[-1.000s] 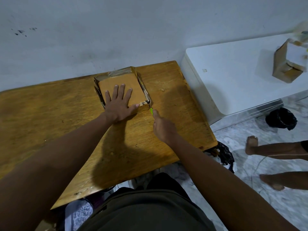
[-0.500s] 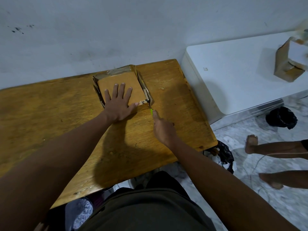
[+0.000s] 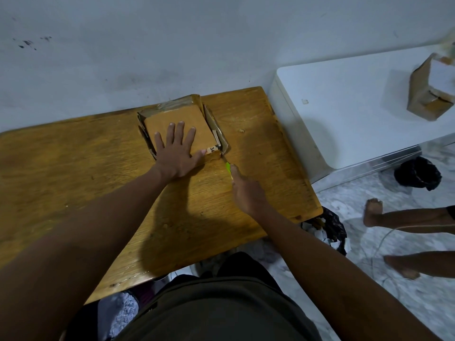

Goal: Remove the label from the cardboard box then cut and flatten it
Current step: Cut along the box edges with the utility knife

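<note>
Left hand: the left hand (image 3: 177,153) lay flat on the top face of the cardboard box (image 3: 181,124), fingers straight and spread, thumb reaching toward the near right corner.
Right hand: the right hand (image 3: 247,190) was curled round a green-handled cutter (image 3: 229,168), forefinger laid along its back.
Cutter: its tip pointed at the near right corner of the box; whether the blade touched the cardboard could not be told.
Cardboard box: it sat on the wooden table (image 3: 73,173), toward the far edge by the wall (image 3: 172,45). A side flap (image 3: 216,129) stood out on its right. A pale scrap of label printed "34" (image 3: 212,149) remained at the near right corner.
Table surroundings: a white cabinet (image 3: 344,114) stood just beside the table's right end and carried a second cardboard box (image 3: 428,94), partly torn.
Floor: a black bag holding paper scraps (image 3: 330,230) sat below the table's near right corner; another black bag (image 3: 418,173) lay near the cabinet.
Other person: bare legs and feet (image 3: 406,217) showed at the right edge.
</note>
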